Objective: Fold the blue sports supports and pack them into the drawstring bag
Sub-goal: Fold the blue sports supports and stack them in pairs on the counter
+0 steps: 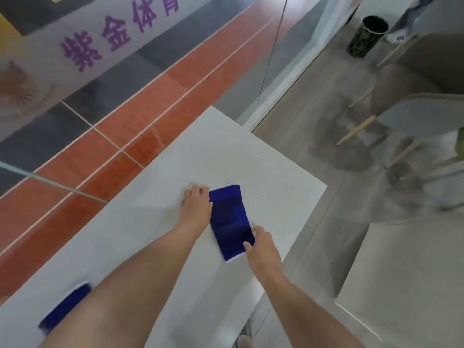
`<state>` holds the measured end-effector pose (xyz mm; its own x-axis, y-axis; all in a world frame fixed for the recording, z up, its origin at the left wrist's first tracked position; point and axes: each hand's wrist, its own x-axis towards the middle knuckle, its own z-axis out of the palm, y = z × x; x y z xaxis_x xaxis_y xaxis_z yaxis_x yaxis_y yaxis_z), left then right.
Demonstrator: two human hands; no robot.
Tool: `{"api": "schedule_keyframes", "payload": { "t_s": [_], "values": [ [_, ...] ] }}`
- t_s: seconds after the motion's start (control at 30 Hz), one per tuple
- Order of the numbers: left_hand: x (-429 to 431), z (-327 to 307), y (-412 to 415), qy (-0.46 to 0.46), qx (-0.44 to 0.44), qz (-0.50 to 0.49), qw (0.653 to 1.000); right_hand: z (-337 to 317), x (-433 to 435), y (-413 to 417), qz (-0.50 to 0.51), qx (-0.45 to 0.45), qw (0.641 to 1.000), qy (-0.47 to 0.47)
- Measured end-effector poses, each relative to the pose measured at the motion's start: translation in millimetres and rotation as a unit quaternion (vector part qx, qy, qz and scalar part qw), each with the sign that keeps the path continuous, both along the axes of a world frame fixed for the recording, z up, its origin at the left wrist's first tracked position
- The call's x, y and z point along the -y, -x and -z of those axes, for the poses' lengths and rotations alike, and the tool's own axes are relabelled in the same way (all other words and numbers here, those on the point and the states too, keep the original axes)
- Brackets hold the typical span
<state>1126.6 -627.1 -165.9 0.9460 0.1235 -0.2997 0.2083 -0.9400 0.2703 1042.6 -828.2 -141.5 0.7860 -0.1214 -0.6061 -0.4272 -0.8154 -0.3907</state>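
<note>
A blue sports support [229, 219] with white end trims lies flat on the white table [175, 172]. My left hand [197, 204] rests at its far left corner with the fingers curled against the edge. My right hand [262, 249] touches its near right corner with thumb and fingers spread on the cloth. A second blue support [66, 306] lies at the table's near left, partly hidden by my left forearm. No drawstring bag is in view.
The table's right edge drops to a grey floor. Grey chairs [421, 116] with wooden legs stand at the right, a dark bin [366, 36] farther back. A glass wall [271, 61] runs behind the table, with red and grey flooring beyond.
</note>
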Motion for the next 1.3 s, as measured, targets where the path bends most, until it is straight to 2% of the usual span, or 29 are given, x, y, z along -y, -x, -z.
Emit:
{"api": "schedule_keyframes", "payload": {
  "t_s": [0.1,0.2,0.43,0.6,0.7,0.8,0.9,1.13,1.3],
  "values": [
    [-2.7,3.1,12.5,0.015,0.018,-0.015,1.000,4.7,-6.4,6.8,0.072,0.006,0.997,-0.030],
    [-7.1,-5.4,33.4,0.022,0.031,-0.031,0.999,-1.0,-4.9,11.1,0.068,-0.005,0.998,-0.016],
    [-40.2,-62.4,97.2,0.011,0.051,-0.115,0.992,-45.0,-8.5,20.2,-0.037,-0.051,0.996,-0.065],
    [-84.9,-104.5,161.1,0.002,0.073,-0.204,0.976,-74.0,-49.9,34.9,-0.158,-0.062,0.983,-0.065],
    [-110.3,-117.1,208.0,0.005,0.068,-0.239,0.969,-83.9,-81.9,57.7,-0.221,-0.104,0.968,-0.058],
    [-135.0,-114.7,249.5,0.010,0.047,-0.271,0.961,-88.2,-110.5,88.0,-0.269,-0.144,0.951,-0.050],
    [-160.8,-101.4,276.2,0.017,0.026,-0.294,0.955,-80.0,-136.9,109.0,-0.304,-0.142,0.941,-0.045],
    [-227.5,-72.7,313.0,0.015,0.011,-0.320,0.947,-58.1,-198.0,147.2,-0.304,-0.182,0.934,-0.052],
    [-263.1,-59.2,328.4,0.035,0.014,-0.337,0.941,-49.9,-234.7,162.1,-0.312,-0.176,0.933,-0.045]
  ]
}}
